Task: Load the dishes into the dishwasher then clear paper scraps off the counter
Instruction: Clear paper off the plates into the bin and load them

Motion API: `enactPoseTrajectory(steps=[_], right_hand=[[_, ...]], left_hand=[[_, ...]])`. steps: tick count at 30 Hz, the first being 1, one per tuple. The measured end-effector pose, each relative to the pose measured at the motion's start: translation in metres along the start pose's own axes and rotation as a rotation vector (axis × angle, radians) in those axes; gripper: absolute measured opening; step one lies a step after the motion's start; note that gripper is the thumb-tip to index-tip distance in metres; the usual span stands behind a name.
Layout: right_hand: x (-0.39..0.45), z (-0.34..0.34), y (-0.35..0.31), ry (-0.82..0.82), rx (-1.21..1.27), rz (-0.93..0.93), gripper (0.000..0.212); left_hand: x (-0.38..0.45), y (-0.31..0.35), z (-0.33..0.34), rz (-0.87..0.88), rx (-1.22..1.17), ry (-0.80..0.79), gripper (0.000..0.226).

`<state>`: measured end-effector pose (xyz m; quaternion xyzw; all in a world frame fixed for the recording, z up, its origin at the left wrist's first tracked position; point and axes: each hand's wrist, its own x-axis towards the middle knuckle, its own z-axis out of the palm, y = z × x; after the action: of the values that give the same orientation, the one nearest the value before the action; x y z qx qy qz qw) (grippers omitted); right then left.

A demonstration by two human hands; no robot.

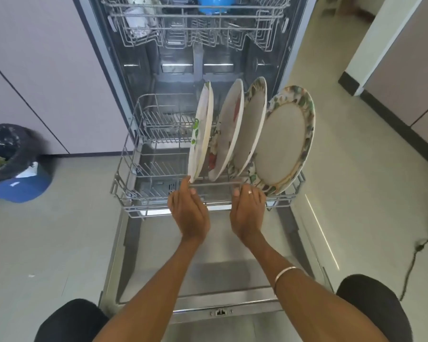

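Observation:
The dishwasher stands open with its lower rack (124,154) pulled out over the dropped door (208,280). Several plates stand on edge in the rack: a white one (202,134) at the left, two more (229,129) (251,127) beside it, and a large floral-rimmed plate (282,139) at the right. My left hand (189,211) reaches to the rack's front rail with fingers straight, its forefinger touching the bottom edge of the white plate. My right hand (247,213), wearing a ring, has its fingers curled over the front rail just below the floral plate.
The upper rack (193,23) holds a blue bowl (214,3) and other items. A blue bin (17,186) with a black liner stands on the floor at the left. A black cable (415,253) lies at the right. My knees flank the door's front edge.

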<state>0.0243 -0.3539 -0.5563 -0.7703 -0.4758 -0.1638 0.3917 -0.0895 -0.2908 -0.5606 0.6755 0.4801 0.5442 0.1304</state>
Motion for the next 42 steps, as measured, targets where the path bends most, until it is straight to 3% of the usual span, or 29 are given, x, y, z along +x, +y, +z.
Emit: enactPoseTrajectory(steps=[4, 7, 12, 18, 25, 29, 34, 42], right_hand=[[0.009, 0.006, 0.001, -0.063, 0.139, 0.041, 0.033], [0.02, 0.012, -0.003, -0.007, 0.251, 0.027, 0.033], [0.044, 0.028, -0.002, -0.053, 0.246, -0.065, 0.068], [0.073, 0.045, 0.003, -0.177, 0.158, -0.065, 0.088], [0.098, 0.055, -0.006, -0.274, 0.152, 0.02, 0.072], [0.12, 0.061, -0.006, -0.343, 0.133, 0.058, 0.082], [0.134, 0.082, -0.004, -0.388, 0.078, 0.087, 0.101], [0.17, 0.089, -0.014, -0.457, 0.024, 0.15, 0.089]], left_hand=[[0.008, -0.013, 0.005, 0.058, -0.024, -0.083, 0.036], [0.018, -0.018, 0.006, 0.073, -0.053, -0.188, 0.049], [0.043, -0.024, 0.007, 0.144, 0.058, -0.373, 0.056], [0.072, -0.029, 0.022, 0.146, 0.119, -0.427, 0.061], [0.099, -0.033, 0.038, 0.074, 0.098, -0.498, 0.072], [0.116, -0.031, 0.045, 0.043, 0.077, -0.517, 0.084], [0.13, -0.037, 0.054, 0.005, 0.052, -0.526, 0.079], [0.165, -0.046, 0.085, -0.026, 0.161, -0.54, 0.088]])
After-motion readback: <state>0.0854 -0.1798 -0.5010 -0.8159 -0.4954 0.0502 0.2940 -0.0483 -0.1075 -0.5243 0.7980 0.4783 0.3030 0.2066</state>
